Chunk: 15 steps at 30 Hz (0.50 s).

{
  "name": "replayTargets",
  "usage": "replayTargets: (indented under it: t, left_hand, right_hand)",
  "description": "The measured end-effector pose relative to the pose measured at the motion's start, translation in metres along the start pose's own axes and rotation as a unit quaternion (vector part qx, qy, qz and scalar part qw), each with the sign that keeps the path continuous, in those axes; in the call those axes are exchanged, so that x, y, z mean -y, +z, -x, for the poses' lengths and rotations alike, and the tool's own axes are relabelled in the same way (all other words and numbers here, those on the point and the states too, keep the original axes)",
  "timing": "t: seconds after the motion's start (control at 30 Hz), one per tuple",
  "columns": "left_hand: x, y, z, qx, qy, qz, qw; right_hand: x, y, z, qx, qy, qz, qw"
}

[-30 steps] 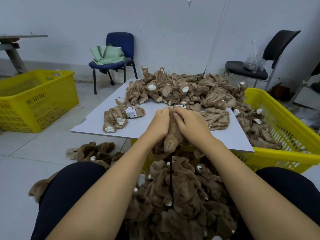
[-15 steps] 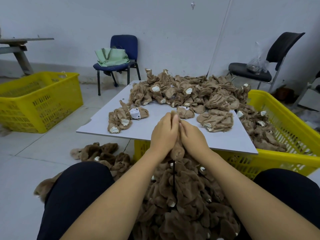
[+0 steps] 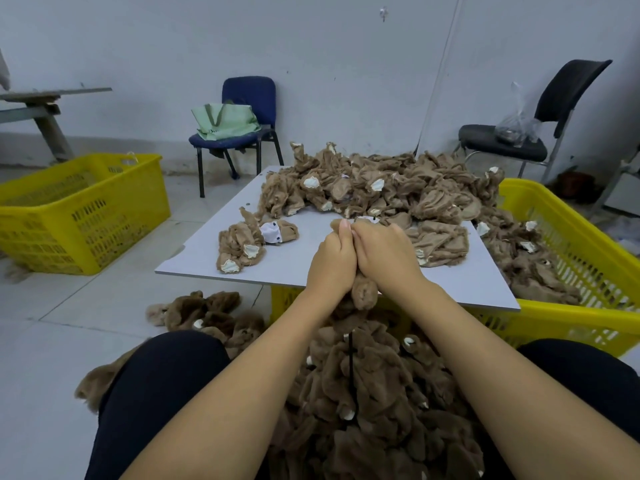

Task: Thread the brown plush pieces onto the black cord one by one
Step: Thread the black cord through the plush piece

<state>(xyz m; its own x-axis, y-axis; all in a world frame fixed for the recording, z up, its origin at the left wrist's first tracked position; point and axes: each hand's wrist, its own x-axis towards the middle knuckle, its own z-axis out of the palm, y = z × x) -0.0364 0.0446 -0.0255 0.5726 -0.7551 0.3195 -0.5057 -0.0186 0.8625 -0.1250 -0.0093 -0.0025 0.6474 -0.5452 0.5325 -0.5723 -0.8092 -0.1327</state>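
The person is sitting with the knees apart, and both hands are working pressed together above the lap: the left hand [image 3: 331, 261] and the right hand [image 3: 384, 256] are each curling their fingers around one soft brown plush piece [image 3: 363, 294], whose lower end is poking out below the palms. Gripping it from both sides this way is probably keeping the floppy fabric steady while it is being worked onto the thin black cord [image 3: 352, 372]. That cord is showing only as a short dark line running down from under the hands into the lap; its upper end is hidden inside the grip, so whether it is already through the piece cannot be told. Beneath it, the heap of threaded darker brown plush pieces [image 3: 374, 410] is hanging between the thighs, seemingly so that each new piece can slide down onto the rest. The supply is being kept within easy reach: a large pile of loose tan plush pieces [image 3: 381, 188] is lying on the flat grey board [image 3: 311, 268], with a small separate clump [image 3: 249, 244] toward the left. The board is resting across the yellow slatted plastic crate [image 3: 588, 258], serving as a worktop, and more pieces are spilling into that crate on the right.
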Motion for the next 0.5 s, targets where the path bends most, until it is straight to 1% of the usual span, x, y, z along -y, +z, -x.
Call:
replayTargets:
  t: [0.1,0.17,0.23,0.37,0.43,0.5]
  left_hand:
    - [0.017,0.002,0.005,0.021,-0.008,-0.052,0.998]
    - [0.026,0.002,0.007,0.036,-0.009,-0.087,0.995]
    - [0.03,0.0,0.007,0.04,-0.01,-0.103,0.994]
    - [0.025,-0.002,0.011,0.021,-0.026,-0.152,0.988]
    - [0.014,-0.003,0.007,0.005,-0.049,-0.144,0.988]
    - [0.003,-0.004,0.001,-0.029,-0.054,-0.114,0.992]
  right_hand:
    - [-0.002,0.01,0.014,0.021,0.006,-0.059,0.998]
    - [0.001,0.02,0.026,0.051,0.023,-0.096,0.994]
    - [0.001,0.027,0.031,0.054,0.041,-0.125,0.99]
    - [0.001,0.025,0.036,0.049,0.041,-0.129,0.99]
    - [0.003,0.018,0.032,0.036,0.024,-0.123,0.991]
    - [0.004,0.011,0.024,0.006,0.007,-0.12,0.993]
